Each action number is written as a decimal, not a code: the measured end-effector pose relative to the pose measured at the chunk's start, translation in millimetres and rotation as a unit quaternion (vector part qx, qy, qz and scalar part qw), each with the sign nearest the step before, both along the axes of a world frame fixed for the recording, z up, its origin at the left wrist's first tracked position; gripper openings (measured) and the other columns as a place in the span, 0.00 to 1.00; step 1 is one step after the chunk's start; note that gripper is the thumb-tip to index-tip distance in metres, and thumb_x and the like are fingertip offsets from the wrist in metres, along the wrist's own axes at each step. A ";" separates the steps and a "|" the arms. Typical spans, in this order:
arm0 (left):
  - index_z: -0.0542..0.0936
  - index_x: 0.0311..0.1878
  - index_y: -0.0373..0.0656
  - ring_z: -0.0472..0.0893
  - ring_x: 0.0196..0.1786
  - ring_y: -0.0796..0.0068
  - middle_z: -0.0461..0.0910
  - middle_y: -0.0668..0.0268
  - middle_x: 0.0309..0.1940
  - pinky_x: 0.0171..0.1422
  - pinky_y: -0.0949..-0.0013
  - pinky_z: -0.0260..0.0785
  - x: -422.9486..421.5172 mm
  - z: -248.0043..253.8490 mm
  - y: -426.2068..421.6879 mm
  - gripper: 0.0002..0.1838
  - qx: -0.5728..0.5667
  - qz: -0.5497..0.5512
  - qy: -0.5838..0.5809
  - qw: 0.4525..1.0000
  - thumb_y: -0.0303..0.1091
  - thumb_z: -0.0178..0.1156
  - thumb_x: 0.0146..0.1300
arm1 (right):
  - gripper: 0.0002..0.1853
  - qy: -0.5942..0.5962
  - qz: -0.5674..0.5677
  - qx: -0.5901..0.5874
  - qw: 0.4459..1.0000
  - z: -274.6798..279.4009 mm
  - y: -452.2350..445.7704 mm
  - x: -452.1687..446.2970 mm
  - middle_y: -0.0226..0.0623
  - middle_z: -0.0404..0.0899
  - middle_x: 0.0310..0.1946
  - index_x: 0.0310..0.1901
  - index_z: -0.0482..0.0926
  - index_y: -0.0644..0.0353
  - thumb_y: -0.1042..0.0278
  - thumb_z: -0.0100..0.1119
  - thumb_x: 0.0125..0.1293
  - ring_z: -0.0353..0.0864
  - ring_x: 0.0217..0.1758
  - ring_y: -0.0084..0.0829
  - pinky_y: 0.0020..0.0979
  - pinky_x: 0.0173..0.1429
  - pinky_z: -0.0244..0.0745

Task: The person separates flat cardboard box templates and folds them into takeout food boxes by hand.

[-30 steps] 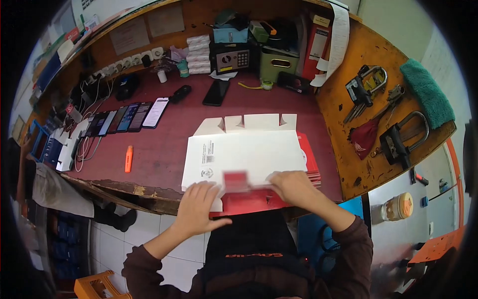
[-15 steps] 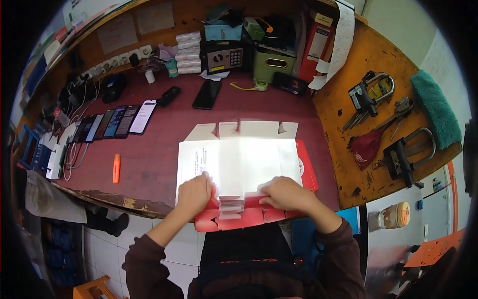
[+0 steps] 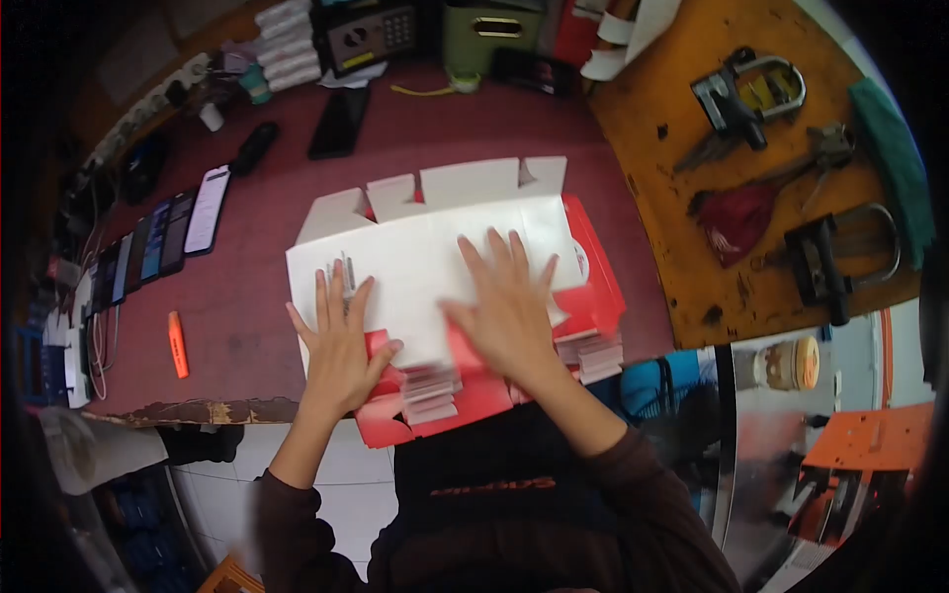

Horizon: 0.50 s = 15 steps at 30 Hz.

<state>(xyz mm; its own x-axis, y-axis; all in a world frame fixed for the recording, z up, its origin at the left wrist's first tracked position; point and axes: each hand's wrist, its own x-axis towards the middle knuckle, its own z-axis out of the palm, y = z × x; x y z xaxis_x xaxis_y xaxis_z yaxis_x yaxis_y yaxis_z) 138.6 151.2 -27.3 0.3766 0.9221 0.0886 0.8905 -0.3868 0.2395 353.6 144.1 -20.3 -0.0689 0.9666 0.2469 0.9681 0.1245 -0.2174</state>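
One white card sheet [image 3: 415, 252]: flat on the near part of the maroon desk [image 3: 262, 262], printed at its left, with cut flaps along the far edge.
Left hand [image 3: 336, 354]: fingers spread and pointing away from the body, over the sheet's left near part; grasping nothing.
Right hand [image 3: 509, 308]: slightly blurred, fingers fanned over the sheet's middle and right; its grip is released, though how firmly it presses I cannot tell.
Red card [image 3: 596, 252]: beneath the white sheet, showing at the right and along the near edge, where layered tabs overhang the desk.
Orange marker [image 3: 178, 344]: on the desk, left of the sheet and apart from it.
Lit phone [image 3: 208, 210]: at the right end of a row of phones.
Black phone [image 3: 339, 122]: beyond the sheet's far edge.
Red pouch [image 3: 736, 217]: between two padlocks on the wooden panel [image 3: 647, 124].
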 end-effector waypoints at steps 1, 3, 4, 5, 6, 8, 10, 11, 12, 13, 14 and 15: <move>0.57 0.68 0.42 0.36 0.75 0.50 0.40 0.52 0.73 0.66 0.31 0.18 -1.1 -3.6 0.7 0.42 -0.004 0.001 -0.003 1.000 0.62 0.48 0.58 | 0.39 0.003 -0.005 -0.028 1.000 -5.3 4.0 0.2 0.50 0.48 0.69 0.69 0.52 0.52 0.42 0.49 0.62 0.42 0.73 0.51 0.69 0.66 0.37; 0.58 0.68 0.43 0.36 0.75 0.51 0.40 0.52 0.73 0.66 0.31 0.19 -1.6 -1.8 -2.6 0.42 0.012 -0.010 0.006 1.000 0.60 0.53 0.55 | 0.39 0.004 -0.006 -0.023 1.000 -10.8 1.6 -0.5 0.51 0.47 0.70 0.70 0.50 0.52 0.42 0.48 0.62 0.41 0.74 0.51 0.69 0.66 0.37; 0.58 0.68 0.44 0.36 0.75 0.51 0.41 0.52 0.73 0.66 0.30 0.21 0.3 1.9 -2.4 0.43 0.030 -0.014 0.011 0.999 0.58 0.57 0.53 | 0.40 0.002 0.000 -0.016 1.000 -6.8 2.6 1.5 0.51 0.46 0.70 0.70 0.49 0.53 0.42 0.48 0.63 0.40 0.74 0.51 0.68 0.66 0.36; 0.60 0.67 0.43 0.37 0.75 0.52 0.42 0.52 0.72 0.66 0.30 0.21 1.2 5.9 -3.9 0.44 0.037 -0.017 0.020 0.999 0.61 0.56 0.53 | 0.41 -0.003 0.004 -0.027 1.000 -1.0 0.3 2.1 0.51 0.44 0.71 0.71 0.47 0.54 0.41 0.48 0.62 0.38 0.74 0.51 0.67 0.67 0.35; 0.60 0.67 0.43 0.37 0.75 0.52 0.42 0.52 0.72 0.66 0.30 0.21 1.1 8.6 -4.3 0.44 0.050 -0.015 0.019 0.998 0.61 0.56 0.53 | 0.41 -0.004 0.005 -0.014 1.000 1.6 -3.1 2.6 0.51 0.44 0.71 0.71 0.47 0.54 0.41 0.48 0.62 0.38 0.74 0.51 0.67 0.67 0.35; 0.61 0.66 0.43 0.38 0.75 0.51 0.42 0.52 0.72 0.67 0.30 0.21 0.4 14.3 -5.8 0.45 0.082 -0.052 0.061 0.993 0.65 0.55 0.52 | 0.42 0.008 0.013 0.026 1.000 5.6 -8.3 3.2 0.51 0.44 0.70 0.70 0.48 0.56 0.41 0.49 0.62 0.37 0.74 0.51 0.67 0.67 0.34; 0.64 0.64 0.42 0.45 0.74 0.54 0.50 0.52 0.70 0.67 0.29 0.24 5.7 33.1 -12.5 0.44 0.115 -0.054 0.051 0.991 0.66 0.53 0.52 | 0.41 0.009 0.019 0.040 0.999 14.6 -13.7 3.8 0.51 0.44 0.70 0.70 0.49 0.56 0.41 0.49 0.62 0.38 0.74 0.51 0.67 0.67 0.33; 0.65 0.63 0.44 0.52 0.71 0.54 0.56 0.52 0.66 0.68 0.32 0.26 10.8 48.2 -17.8 0.41 0.024 -0.116 0.023 0.993 0.64 0.55 0.52 | 0.41 0.013 0.016 0.035 0.999 18.5 -18.1 3.7 0.52 0.43 0.70 0.70 0.50 0.56 0.41 0.50 0.61 0.38 0.74 0.51 0.66 0.67 0.33; 0.65 0.62 0.45 0.58 0.68 0.54 0.63 0.53 0.63 0.69 0.34 0.28 17.4 59.1 -24.0 0.39 -0.070 -0.177 -0.004 0.982 0.61 0.56 0.52 | 0.41 0.016 0.022 0.049 0.998 24.2 -26.3 2.9 0.52 0.43 0.70 0.70 0.50 0.56 0.41 0.50 0.61 0.38 0.74 0.51 0.66 0.67 0.33; 0.70 0.56 0.45 0.67 0.60 0.55 0.69 0.55 0.55 0.66 0.40 0.42 27.6 61.6 -33.5 0.33 -0.042 -0.199 -0.001 0.979 0.57 0.58 0.53 | 0.41 0.047 0.037 0.045 0.997 32.8 -37.5 2.6 0.52 0.44 0.70 0.70 0.50 0.57 0.42 0.51 0.61 0.38 0.74 0.51 0.66 0.68 0.33; 0.75 0.51 0.45 0.75 0.51 0.56 0.76 0.56 0.47 0.62 0.45 0.57 37.0 60.8 -42.8 0.26 -0.014 -0.221 0.002 0.975 0.52 0.60 0.53 | 0.42 0.077 0.052 0.040 0.995 42.8 -48.5 4.0 0.53 0.44 0.70 0.69 0.51 0.57 0.42 0.52 0.61 0.37 0.74 0.51 0.66 0.68 0.33; 0.75 0.51 0.45 0.75 0.51 0.56 0.76 0.56 0.47 0.62 0.45 0.57 42.4 60.7 -47.7 0.26 -0.005 -0.217 0.005 0.976 0.52 0.60 0.53 | 0.33 0.106 0.075 0.043 0.991 55.5 -59.6 8.3 0.49 0.51 0.68 0.67 0.57 0.57 0.50 0.50 0.64 0.44 0.73 0.48 0.63 0.69 0.36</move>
<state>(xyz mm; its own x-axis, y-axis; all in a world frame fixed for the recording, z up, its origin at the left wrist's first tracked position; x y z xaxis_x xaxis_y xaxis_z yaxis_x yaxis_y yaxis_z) 181.0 103.5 33.4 0.7323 0.6768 0.0750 0.6462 -0.7255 0.2369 361.9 84.5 35.2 -0.1482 0.9242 0.3519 0.8708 0.2906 -0.3965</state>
